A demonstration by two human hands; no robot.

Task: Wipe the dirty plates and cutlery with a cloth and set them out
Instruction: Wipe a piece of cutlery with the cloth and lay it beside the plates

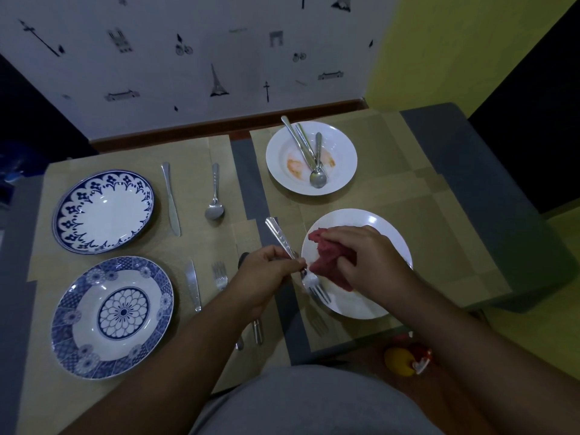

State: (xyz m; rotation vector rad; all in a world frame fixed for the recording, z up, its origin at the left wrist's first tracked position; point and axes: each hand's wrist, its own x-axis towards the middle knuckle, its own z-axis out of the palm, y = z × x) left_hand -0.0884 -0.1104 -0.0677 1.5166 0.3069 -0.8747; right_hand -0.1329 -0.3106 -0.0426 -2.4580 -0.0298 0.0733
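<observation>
The left hand point(266, 271) is pinching a fork point(293, 257) by its middle and holding it over the edge of a white plate point(386, 233), while the right hand point(367, 262) is squeezing a red cloth point(329, 255) just beside the fork's prongs.

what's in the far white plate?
The far white plate holds a spoon, two more utensils and orange smears. Those two utensils' heads are hidden under the spoon, so their type is unclear.

Plates: four — two blue-patterned point(103, 211) point(112, 317), two white point(311, 158) point(376, 233). Cloth: one point(332, 255). Cutlery count uncertain; some hidden.
</observation>
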